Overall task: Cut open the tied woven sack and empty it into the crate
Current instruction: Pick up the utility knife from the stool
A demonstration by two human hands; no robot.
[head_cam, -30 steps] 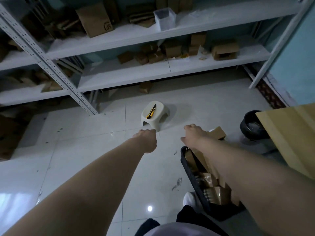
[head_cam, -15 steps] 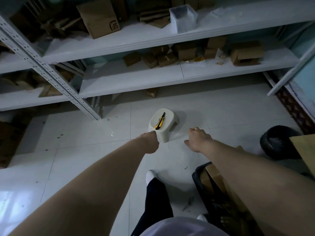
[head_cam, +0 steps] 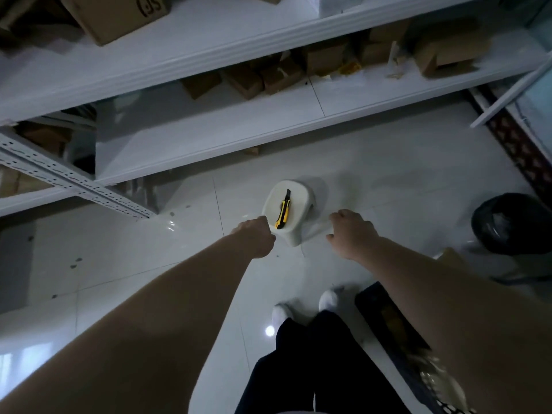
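A yellow and black utility knife (head_cam: 283,211) lies on a small white stool (head_cam: 295,234) on the tiled floor. My left hand (head_cam: 256,238) hovers just left of the stool's near edge, its fingers bent down and away, holding nothing. My right hand (head_cam: 352,233) hangs just right of the stool with loosely curled fingers, also holding nothing. The black crate (head_cam: 385,318) stands on the floor at lower right, partly hidden by my right forearm, with brownish packages inside. No woven sack is in view.
White metal shelving (head_cam: 268,124) with cardboard boxes (head_cam: 322,59) runs along the back, one upright (head_cam: 74,180) jutting out at left. A black bin (head_cam: 510,222) stands at right. My feet in white socks (head_cam: 327,300) are below the stool.
The view has moved closer to the stool and tilted down. Both hands are now beside the stool and knife. The crate has slid to the lower right of the view.
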